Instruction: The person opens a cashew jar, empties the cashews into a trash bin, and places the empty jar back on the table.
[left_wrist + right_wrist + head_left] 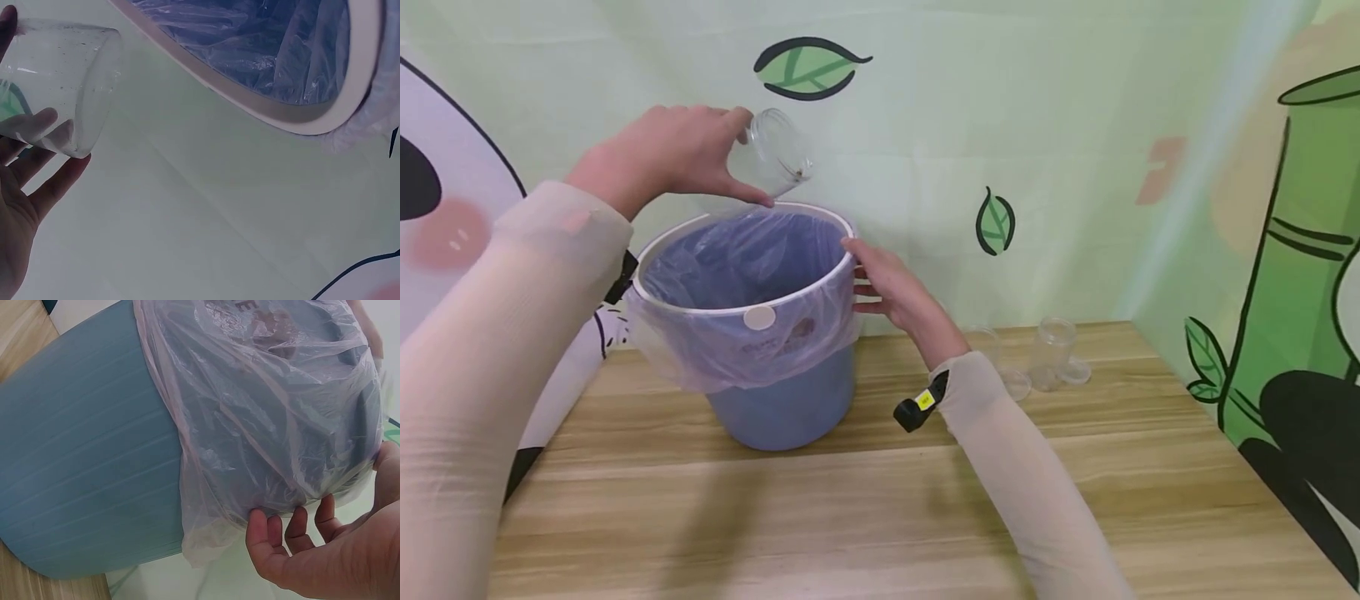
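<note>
In the head view my left hand point(673, 154) holds a clear jar point(778, 150) tilted over the back rim of a blue trash can point(778, 408). A small dark speck point(800, 174) shows in the jar. The left wrist view has the same jar point(69, 81) between thumb and fingers, beside the can's white rim point(287, 125). A thin translucent bag point(250, 425) lines the can and hangs down over its outside. My right hand point(891, 283) grips the can's right side, thumb at the rim and curled fingertips point(256, 531) against the bag.
Behind my right forearm, a clear jar point(1052, 354) stands on the wooden table point(850, 517) with a clear lid point(1077, 372) beside it. Another lid point(1017, 385) and a partly hidden clear container point(983, 340) are nearby. A printed cloth backdrop point(1075, 125) rises behind the can.
</note>
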Motion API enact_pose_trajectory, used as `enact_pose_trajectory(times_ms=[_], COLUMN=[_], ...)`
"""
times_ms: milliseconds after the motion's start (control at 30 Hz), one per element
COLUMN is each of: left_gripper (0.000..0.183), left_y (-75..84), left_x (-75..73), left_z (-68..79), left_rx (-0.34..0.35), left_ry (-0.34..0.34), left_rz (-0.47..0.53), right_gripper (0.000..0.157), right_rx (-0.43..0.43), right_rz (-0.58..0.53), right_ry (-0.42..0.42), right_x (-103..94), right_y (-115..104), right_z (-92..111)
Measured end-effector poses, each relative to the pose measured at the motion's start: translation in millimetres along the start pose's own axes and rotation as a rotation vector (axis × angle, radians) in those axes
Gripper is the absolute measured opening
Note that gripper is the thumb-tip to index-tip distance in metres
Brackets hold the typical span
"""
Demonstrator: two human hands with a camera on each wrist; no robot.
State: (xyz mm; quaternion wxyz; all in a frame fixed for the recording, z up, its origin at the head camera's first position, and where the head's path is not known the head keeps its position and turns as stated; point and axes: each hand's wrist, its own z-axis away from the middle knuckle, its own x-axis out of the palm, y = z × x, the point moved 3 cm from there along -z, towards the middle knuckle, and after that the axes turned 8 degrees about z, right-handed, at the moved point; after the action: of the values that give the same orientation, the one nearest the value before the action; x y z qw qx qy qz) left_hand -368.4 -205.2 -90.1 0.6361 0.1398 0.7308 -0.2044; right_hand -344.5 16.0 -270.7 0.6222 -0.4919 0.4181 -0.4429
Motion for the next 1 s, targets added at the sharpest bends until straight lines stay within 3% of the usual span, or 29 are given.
enact_pose_trajectory(times_ms=[667,1000], left_gripper=[0.106,0.104], left_y=[8.6,1.9], left_x=[-1.6,2.7], left_z=[7.5,20.5], left_rx=[-0.046,-0.052], left_ry=[0.047,0.079], left_rz=[0.149,0.132], right_gripper=[0.046,0.044], right_rx=[-0.02,-0.025], right_rz=[0.021,0.016], right_ry=[-0.003,0.0], right_x=[-2.5,-4.1], right_y=[0.4,3.5], right_z=[-2.1,-4.0])
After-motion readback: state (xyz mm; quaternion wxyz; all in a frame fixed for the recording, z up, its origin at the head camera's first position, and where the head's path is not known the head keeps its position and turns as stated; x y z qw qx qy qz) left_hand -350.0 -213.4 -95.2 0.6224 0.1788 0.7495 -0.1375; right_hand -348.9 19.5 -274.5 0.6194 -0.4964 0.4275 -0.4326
